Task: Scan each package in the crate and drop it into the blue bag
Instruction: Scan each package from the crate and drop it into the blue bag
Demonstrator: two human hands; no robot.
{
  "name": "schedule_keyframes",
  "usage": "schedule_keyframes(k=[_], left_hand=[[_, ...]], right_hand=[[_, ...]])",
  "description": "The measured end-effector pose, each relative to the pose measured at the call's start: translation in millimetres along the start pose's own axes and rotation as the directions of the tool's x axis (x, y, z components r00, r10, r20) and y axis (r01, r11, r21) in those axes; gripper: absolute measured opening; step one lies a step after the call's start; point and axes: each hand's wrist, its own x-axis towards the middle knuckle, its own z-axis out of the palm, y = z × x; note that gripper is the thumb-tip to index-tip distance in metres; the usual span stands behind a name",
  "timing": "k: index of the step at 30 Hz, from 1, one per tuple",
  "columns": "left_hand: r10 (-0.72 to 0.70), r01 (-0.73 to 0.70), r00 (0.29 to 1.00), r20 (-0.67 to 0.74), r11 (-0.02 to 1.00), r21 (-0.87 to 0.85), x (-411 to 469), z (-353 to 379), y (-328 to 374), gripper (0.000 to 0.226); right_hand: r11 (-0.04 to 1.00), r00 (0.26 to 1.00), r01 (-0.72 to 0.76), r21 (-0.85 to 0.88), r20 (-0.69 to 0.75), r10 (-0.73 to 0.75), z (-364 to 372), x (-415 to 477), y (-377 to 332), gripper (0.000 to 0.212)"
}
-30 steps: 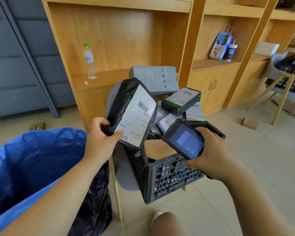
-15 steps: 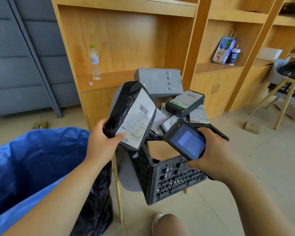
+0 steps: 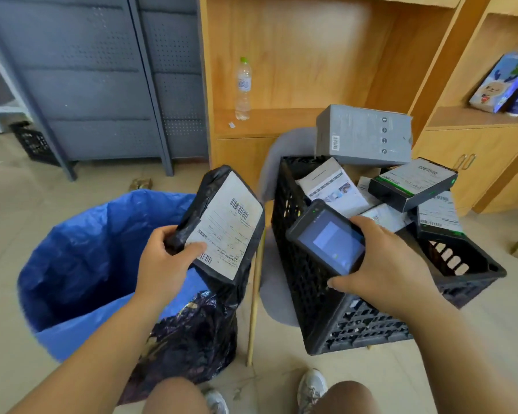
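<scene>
At the three-o'clock edge of the blue bag [image 3: 81, 234], and at nine o'clock from the crate [image 3: 305, 282], a black-wrapped package [image 3: 222, 222] is held tilted with its white label turned toward the camera. It is gripped at its lower corner by the left hand [image 3: 165, 264], the thumb laid across the label. A handheld scanner [image 3: 326, 240] with a lit screen is clasped by the right hand [image 3: 389, 273] over the crate's near rim. A narrow gap is left between scanner and package. The bag's mouth is seen wide open at eight o'clock from the package. A crumpled black bag [image 3: 192, 339] is pressed against its side at six. Further parcels are heaped in the crate and topped at twelve by a grey box [image 3: 362, 135]. Pale floor tiles [image 3: 27, 369] are spread all round. A water bottle [image 3: 243, 88] is stood on a wooden shelf [image 3: 275, 121] at twelve, and grey metal cabinets [image 3: 102, 85] are seen at ten.
</scene>
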Motion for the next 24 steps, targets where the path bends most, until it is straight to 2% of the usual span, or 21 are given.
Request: schedule_keyframes(k=[2, 4, 6, 8, 9, 13, 15, 21, 24], left_hand=[[-0.046, 0.050, 0.996, -0.079, 0.997, 0.050, 9, -22, -16, 0.032], [-0.029, 0.054, 0.987, -0.159, 0.986, 0.159, 21, -39, -31, 0.040], [-0.015, 0.058, 0.985, -0.172, 0.967, 0.249, 33, -49, -42, 0.067], [-0.092, 0.124, 0.988, -0.125, 0.954, 0.273, 42, -53, -50, 0.086], [-0.126, 0.150, 0.987, -0.098, 0.942, 0.299, 45, -53, -54, 0.084], [-0.145, 0.125, 0.989, 0.017, 0.903, 0.411, 46, -47, -69, 0.035], [-0.173, 0.107, 0.977, 0.121, 0.899, 0.424, 44, -42, -72, 0.022], [-0.154, -0.013, 0.943, 0.295, 0.868, 0.497, 44, -4, -40, 0.012], [-0.090, -0.099, 0.920, 0.382, 0.889, 0.448, 43, 29, -13, 0.010]], right_hand=[[1.000, 0.999, 0.028, -0.005, 0.032, -0.028, 9, 9, -14, 0.098], [0.998, 0.997, 0.057, -0.001, 0.055, -0.057, 17, 18, -26, 0.098], [0.997, 0.994, 0.081, 0.011, 0.079, -0.081, 25, 25, -37, 0.099], [0.996, 0.991, 0.086, 0.006, 0.104, -0.086, 32, 28, -43, 0.100], [0.997, 0.990, 0.082, 0.000, 0.114, -0.081, 35, 29, -45, 0.101], [0.998, 0.989, 0.051, -0.033, 0.140, -0.046, 40, 29, -44, 0.103], [0.999, 0.990, 0.039, -0.022, 0.138, -0.036, 38, 28, -38, 0.103], [0.998, 0.996, -0.039, -0.046, 0.073, 0.042, 14, 20, -9, 0.099], [0.995, 0.996, -0.086, -0.049, 0.018, 0.087, -3, 12, 13, 0.097]])
